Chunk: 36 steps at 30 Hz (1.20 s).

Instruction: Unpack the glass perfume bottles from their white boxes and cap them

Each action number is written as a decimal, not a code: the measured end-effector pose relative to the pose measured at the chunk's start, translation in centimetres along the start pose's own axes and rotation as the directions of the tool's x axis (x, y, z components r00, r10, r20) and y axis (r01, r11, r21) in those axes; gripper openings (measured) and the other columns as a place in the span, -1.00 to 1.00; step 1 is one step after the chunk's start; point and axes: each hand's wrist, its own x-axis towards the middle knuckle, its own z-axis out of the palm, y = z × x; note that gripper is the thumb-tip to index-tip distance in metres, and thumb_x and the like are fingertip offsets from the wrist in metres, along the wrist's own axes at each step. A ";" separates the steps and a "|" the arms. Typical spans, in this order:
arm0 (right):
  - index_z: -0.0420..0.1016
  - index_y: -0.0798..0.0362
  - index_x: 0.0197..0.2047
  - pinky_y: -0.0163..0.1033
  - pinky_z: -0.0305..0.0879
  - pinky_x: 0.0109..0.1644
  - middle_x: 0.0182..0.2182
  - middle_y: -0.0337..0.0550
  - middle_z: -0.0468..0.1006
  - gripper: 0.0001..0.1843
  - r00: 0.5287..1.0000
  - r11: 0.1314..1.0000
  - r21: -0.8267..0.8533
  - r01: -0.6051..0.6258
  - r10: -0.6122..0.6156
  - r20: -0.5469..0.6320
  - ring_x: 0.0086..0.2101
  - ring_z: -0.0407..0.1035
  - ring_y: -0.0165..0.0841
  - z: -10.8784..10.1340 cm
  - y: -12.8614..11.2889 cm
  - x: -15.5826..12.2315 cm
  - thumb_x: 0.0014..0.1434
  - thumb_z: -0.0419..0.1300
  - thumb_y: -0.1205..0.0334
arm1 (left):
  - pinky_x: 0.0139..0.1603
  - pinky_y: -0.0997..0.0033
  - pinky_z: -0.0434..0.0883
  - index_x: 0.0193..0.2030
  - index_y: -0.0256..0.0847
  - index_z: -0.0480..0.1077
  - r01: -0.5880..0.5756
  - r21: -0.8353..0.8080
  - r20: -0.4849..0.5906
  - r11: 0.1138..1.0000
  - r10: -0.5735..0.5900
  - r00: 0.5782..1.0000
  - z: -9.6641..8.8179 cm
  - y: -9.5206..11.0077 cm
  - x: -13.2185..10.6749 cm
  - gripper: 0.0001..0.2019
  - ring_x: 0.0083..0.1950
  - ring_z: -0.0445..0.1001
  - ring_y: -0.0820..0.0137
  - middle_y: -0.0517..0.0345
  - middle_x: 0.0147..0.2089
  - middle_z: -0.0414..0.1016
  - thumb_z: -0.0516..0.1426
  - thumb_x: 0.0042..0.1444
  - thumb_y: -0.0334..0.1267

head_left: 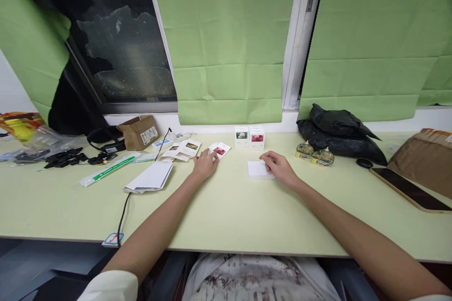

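My left hand (205, 165) reaches forward with its fingers apart, and their tips touch the near edge of a few white cards. The front one is a flower card (220, 150) with a pink picture. My right hand (281, 170) is bent round the right end of a small white box (259, 169) lying flat, thumb over its top and fingers at its back edge. Behind it stand small white boxes, one with a white-flower picture (242, 136) and one with a pink-flower picture (257, 138). More flower cards (191, 147) lie left of my left hand.
A stack of folded white sheets (150, 176) lies over a black cable (123, 214). Further left are an open cardboard box (138, 132) and a green-striped packet (111, 169). To the right are gold-coloured round items (322, 156), black bags (339, 136), a phone (409, 189) and a brown parcel (423, 160).
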 end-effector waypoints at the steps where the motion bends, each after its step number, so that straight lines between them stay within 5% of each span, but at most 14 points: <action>1: 0.56 0.04 -0.10 -0.29 0.03 -0.48 -0.55 -0.29 0.37 -0.53 1.000 1.000 0.001 0.000 0.000 0.003 -0.53 0.16 -0.39 0.0 0.0 0.0 0.28 0.16 -0.21 | 0.28 -0.28 0.24 0.09 0.00 0.51 0.022 -0.016 0.008 1.000 -0.022 1.000 0.0 -0.1 0.1 -0.68 0.36 0.34 -0.05 -0.15 0.43 0.30 -0.02 0.41 -0.07; 7: 0.57 0.03 -0.10 -0.29 0.04 -0.48 -0.55 -0.29 0.37 -0.53 1.000 1.000 -0.010 0.006 -0.006 0.007 -0.53 0.17 -0.39 0.0 -0.1 -0.1 0.29 0.14 -0.21 | 0.30 -0.25 0.17 0.30 0.12 0.39 0.079 -0.068 0.009 0.995 -0.079 0.997 -0.1 -0.4 0.3 -0.59 0.29 0.38 -0.04 -0.05 0.30 0.44 -0.02 0.37 -0.12; 14: 0.57 0.03 -0.10 -0.28 0.04 -0.48 -0.56 -0.30 0.38 -0.54 1.000 1.000 -0.007 -0.001 0.001 0.008 -0.54 0.17 -0.40 0.0 -0.1 -0.1 0.29 0.14 -0.19 | 0.34 -0.30 0.08 0.40 0.07 0.32 0.151 0.017 0.025 0.988 -0.151 0.988 0.5 -0.7 0.3 -0.44 0.38 0.23 -0.23 -0.21 0.42 0.24 0.03 0.30 0.09; 19: 0.56 0.02 -0.10 -0.28 0.04 -0.48 -0.55 -0.31 0.38 -0.56 1.000 1.000 -0.004 -0.014 0.014 0.017 -0.55 0.15 -0.40 -0.1 -0.2 -0.2 0.29 0.14 -0.18 | 0.31 -0.35 0.09 0.43 0.13 0.27 0.132 0.081 0.018 0.988 -0.133 0.991 0.3 -0.8 0.0 -0.39 0.32 0.30 -0.24 -0.22 0.39 0.25 0.00 0.29 0.20; 24: 0.56 0.03 -0.12 -0.28 0.05 -0.47 -0.56 -0.29 0.39 -0.56 1.000 1.000 -0.014 0.005 -0.005 0.012 -0.53 0.18 -0.39 0.0 -0.3 -0.2 0.29 0.14 -0.17 | 0.32 -0.32 0.08 0.37 0.03 0.35 0.064 0.188 -0.128 0.980 -0.040 0.991 -0.2 -0.8 -0.1 -0.45 0.33 0.26 -0.23 -0.28 0.41 0.22 0.09 0.28 0.07; 33: 0.57 0.02 -0.13 -0.27 0.05 -0.47 -0.56 -0.29 0.38 -0.55 0.999 1.000 -0.022 0.017 -0.017 0.028 -0.53 0.18 -0.38 0.1 0.0 -0.1 0.30 0.14 -0.20 | 0.36 -0.39 -0.01 0.35 -0.36 0.35 0.290 0.324 -0.252 0.901 -0.213 0.944 -1.2 -3.1 -0.3 -0.42 0.44 0.10 -0.41 -0.50 0.53 0.05 0.14 0.28 -0.07; 36: 0.57 0.02 -0.13 -0.28 0.05 -0.47 -0.55 -0.28 0.39 -0.54 1.000 1.000 -0.026 0.010 -0.009 0.029 -0.53 0.18 -0.38 0.1 -0.1 -0.1 0.30 0.13 -0.20 | 0.44 -0.31 -0.09 0.33 -0.28 0.38 0.184 0.358 -0.221 0.915 -0.108 0.969 -1.0 -3.0 -0.2 -0.52 0.51 0.02 -0.28 -0.33 0.54 0.09 0.05 0.34 -0.18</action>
